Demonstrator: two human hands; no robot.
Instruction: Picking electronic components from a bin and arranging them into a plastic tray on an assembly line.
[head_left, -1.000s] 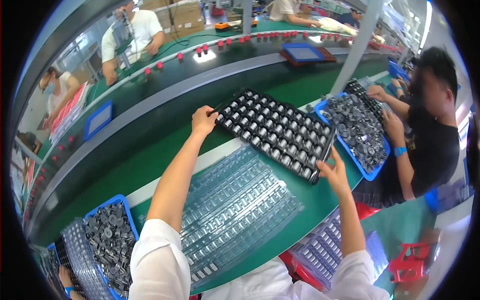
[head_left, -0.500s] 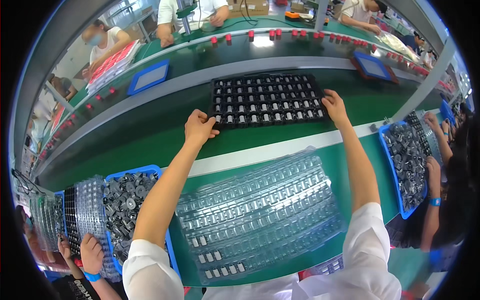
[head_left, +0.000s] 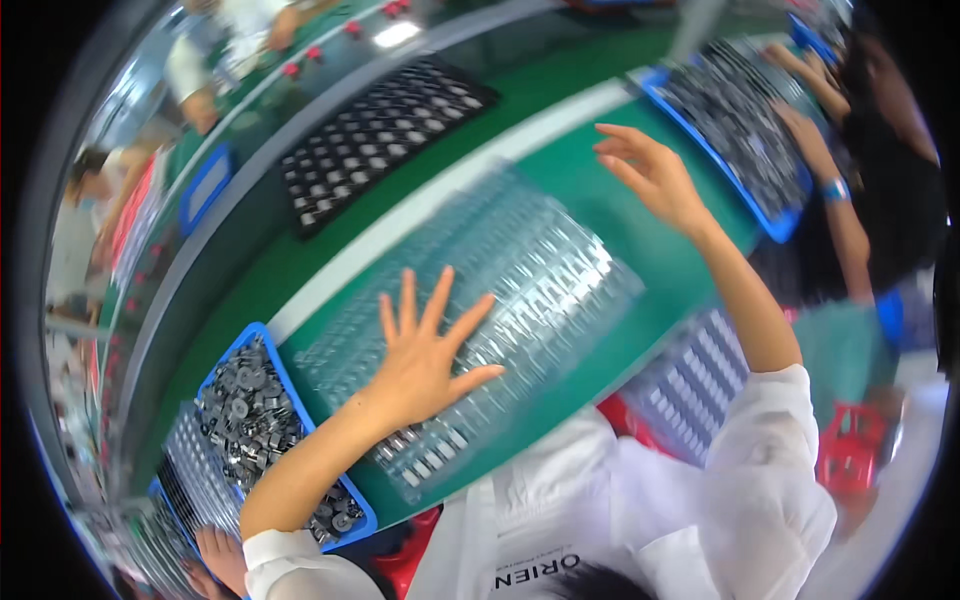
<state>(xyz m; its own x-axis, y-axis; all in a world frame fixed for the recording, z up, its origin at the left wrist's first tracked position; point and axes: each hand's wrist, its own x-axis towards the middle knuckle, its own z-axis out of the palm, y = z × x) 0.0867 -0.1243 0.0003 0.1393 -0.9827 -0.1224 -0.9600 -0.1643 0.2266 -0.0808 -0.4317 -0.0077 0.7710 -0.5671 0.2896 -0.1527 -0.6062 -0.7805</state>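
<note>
My left hand [head_left: 417, 368], fingers spread, is over the clear plastic trays [head_left: 540, 260] lying on the green table; whether it presses on them I cannot tell. Several small white-and-dark parts [head_left: 432, 458] sit in the pockets at the near edge of the top tray. My right hand [head_left: 648, 178] is raised to the right of the trays, fingers stretched and holding nothing. Farther off, a black tray [head_left: 385, 140] filled with small silvery parts rests on the dark green conveyor, apart from both hands.
Blue bins of grey parts stand at the left [head_left: 285, 385] and right [head_left: 770, 215], beside co-workers' hands. Another filled clear tray [head_left: 690, 385] is low on my right, near a red stool [head_left: 850, 445]. Red pieces [head_left: 313, 53] line the far belt, where other people work.
Both hands have let go of the black tray. My left hand has come back over the clear trays, my right to their right side. The view has turned and is blurred.
</note>
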